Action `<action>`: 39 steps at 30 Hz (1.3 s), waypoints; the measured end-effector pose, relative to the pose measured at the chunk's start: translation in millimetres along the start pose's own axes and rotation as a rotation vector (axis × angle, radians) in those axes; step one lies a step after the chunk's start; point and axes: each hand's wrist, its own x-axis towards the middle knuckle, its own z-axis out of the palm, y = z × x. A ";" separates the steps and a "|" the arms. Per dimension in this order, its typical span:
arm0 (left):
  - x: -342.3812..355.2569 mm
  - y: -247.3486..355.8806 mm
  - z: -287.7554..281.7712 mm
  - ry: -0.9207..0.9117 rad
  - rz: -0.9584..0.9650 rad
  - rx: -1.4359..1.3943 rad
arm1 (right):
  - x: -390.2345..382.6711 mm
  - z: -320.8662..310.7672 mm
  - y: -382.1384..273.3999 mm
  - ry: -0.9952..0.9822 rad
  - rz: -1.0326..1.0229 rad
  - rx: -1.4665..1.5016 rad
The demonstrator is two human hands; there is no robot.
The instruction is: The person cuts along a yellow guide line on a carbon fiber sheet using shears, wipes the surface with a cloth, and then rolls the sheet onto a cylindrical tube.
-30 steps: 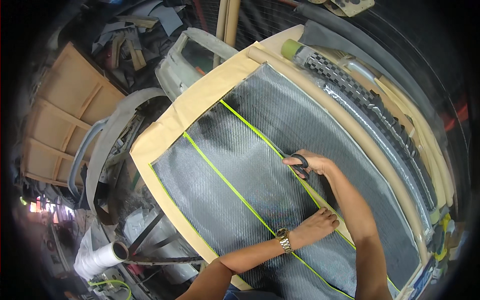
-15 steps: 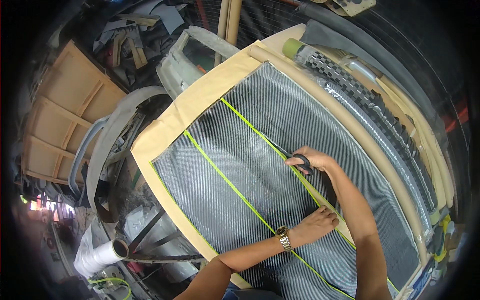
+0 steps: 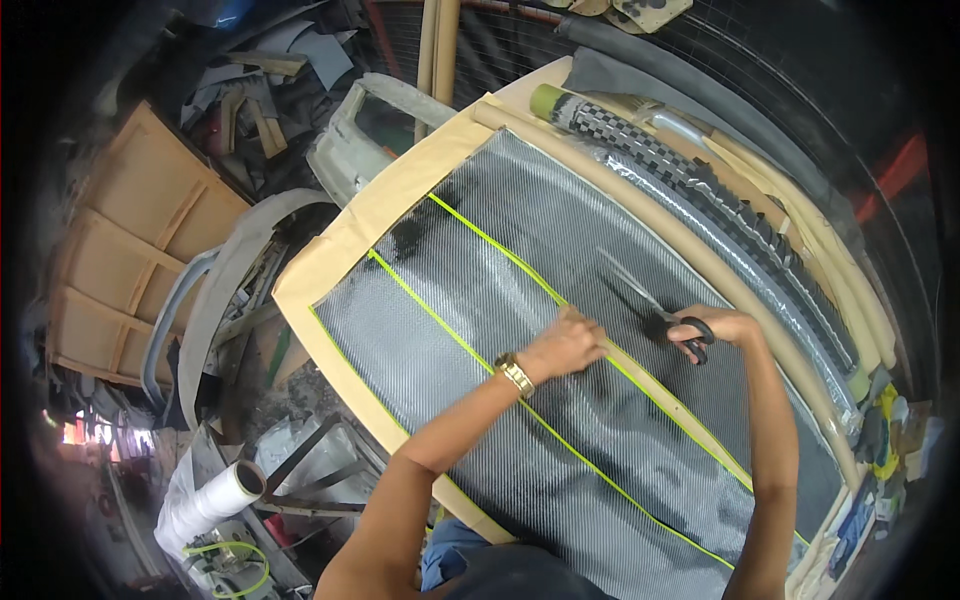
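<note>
A large dark carbon-look woven sheet (image 3: 500,450) lies on tan paper (image 3: 350,240), crossed by two lime-green tape strips (image 3: 425,304). Along the right strip a narrow gap shows pale material (image 3: 680,410) beneath. My left hand (image 3: 565,345) has its fingers curled at the top of this gap, on the green edge; its fingertips are hidden. My right hand (image 3: 725,330) grips the black handles of long scissors (image 3: 650,297), their silver blades raised over the sheet, pointing up and to the left.
Paper and fabric rolls (image 3: 660,180) lie along the right side. A white roll (image 3: 210,505) is at the lower left. A large wooden panel (image 3: 135,250), a grey curved part (image 3: 230,260) and a pale car-door shell (image 3: 340,145) stand to the left and behind, near piled scraps (image 3: 260,110).
My left hand has moved up and left along the cut edge. My right hand with the scissors has moved right, away from the green strip. The pale gap has lengthened upward.
</note>
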 end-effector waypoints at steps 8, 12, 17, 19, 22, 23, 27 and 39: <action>-18.9 -61.3 -36.3 0.037 -0.011 0.040 | 42.1 26.6 -16.2 0.208 -0.034 0.055; -25.1 -73.0 -34.7 0.085 0.047 -0.018 | 103.4 21.5 -27.3 -0.024 0.021 0.071; -35.7 -74.8 -35.4 0.083 0.075 -0.049 | 145.2 15.2 -45.0 -0.083 0.187 0.216; -39.3 -78.6 -36.7 0.141 0.094 -0.082 | 151.1 8.2 -52.8 -0.186 0.218 0.160; -38.8 -80.2 -44.8 0.113 0.087 -0.117 | 155.3 1.4 -68.0 -0.233 0.315 0.109; -39.2 -80.6 -45.7 0.120 0.080 -0.124 | 163.5 0.3 -66.5 -0.239 0.324 0.104; -35.7 -80.4 -46.7 0.089 0.082 -0.147 | 206.4 3.5 -83.1 -0.169 0.154 0.102; -39.8 -77.5 -51.9 0.067 0.074 -0.129 | 268.8 19.6 -103.1 -0.014 -0.036 0.129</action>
